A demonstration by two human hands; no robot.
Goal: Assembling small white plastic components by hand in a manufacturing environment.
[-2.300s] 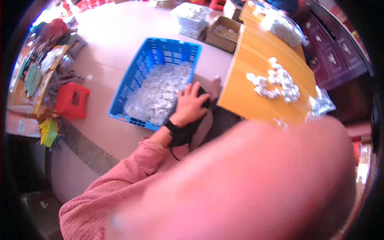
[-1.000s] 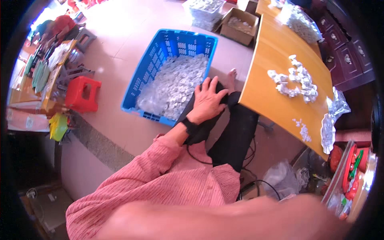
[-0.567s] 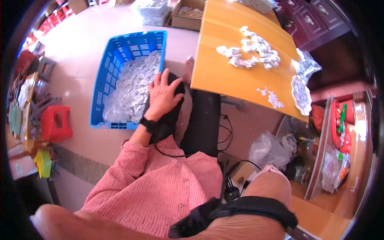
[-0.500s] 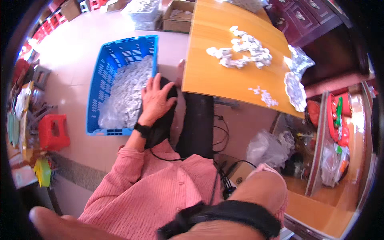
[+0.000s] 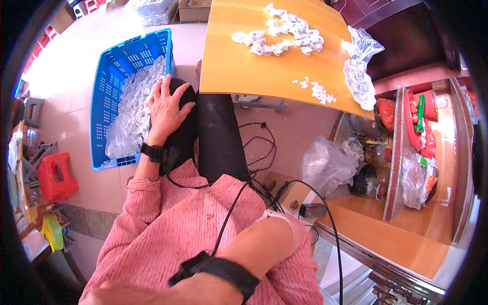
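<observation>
Beside the blue crate of white pieces, left hand rests flat on the knee, fingers spread; right hand's fingers unseen.

A home workroom — tiled floor, blue crate of white pieces, wooden table, cluttered shelves.

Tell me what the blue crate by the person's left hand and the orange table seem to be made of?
The blue crate looks like moulded plastic: even matt colour, with walls pierced by a regular grid of holes. The table appears to be wood or a wood-look laminate with a smooth, glossy orange finish; faint grain lines show, but I cannot tell which.
</observation>
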